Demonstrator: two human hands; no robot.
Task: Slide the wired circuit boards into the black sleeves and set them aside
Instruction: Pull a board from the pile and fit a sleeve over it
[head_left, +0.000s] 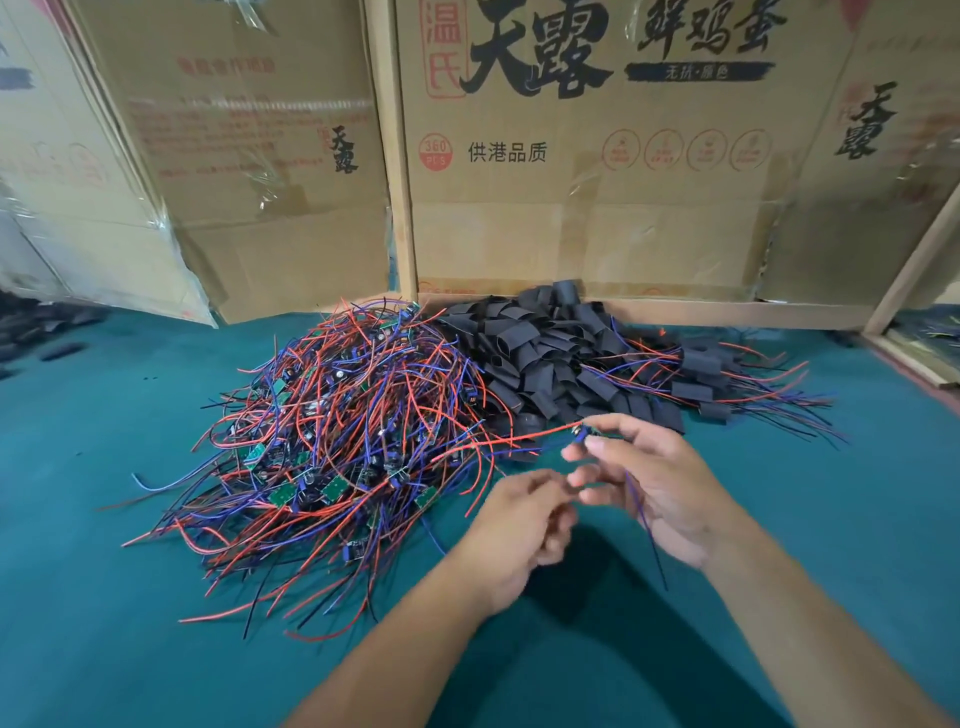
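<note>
- Two hands in view, both bare, forearms running out of the bottom edge.
- Right hand (647, 478): thumb and forefinger pinched on one small circuit board (589, 432), held above the surface in front of the sleeve heap. The board is mostly covered by the fingertips; only a dark sliver shows.
- One red wire (524, 439) runs left from that board into the tangle; one blue wire (644, 519) hangs down across the right palm.
- Left hand (519, 525): blurred, fingers curled in toward the right hand's fingertips. Cannot tell whether it grips anything.
- Pile of wired boards (332, 447) left of the hands on the green surface (104, 597): far too tangled to count; a dozen or so small green boards show among the red and blue wires.
- Heap of black sleeves (545, 348) behind the hands, touching the wire pile's right side; several dozen, uncounted.
- Finished pieces (711, 374) at the right of the heap: roughly six sleeves with wires trailing out, lying on the surface.
- More dark sleeves (36, 327) at the far left edge, cut off and blurred.
- Cardboard boxes (587, 171) stand along the back, at least three, tops cropped; contents not visible.
</note>
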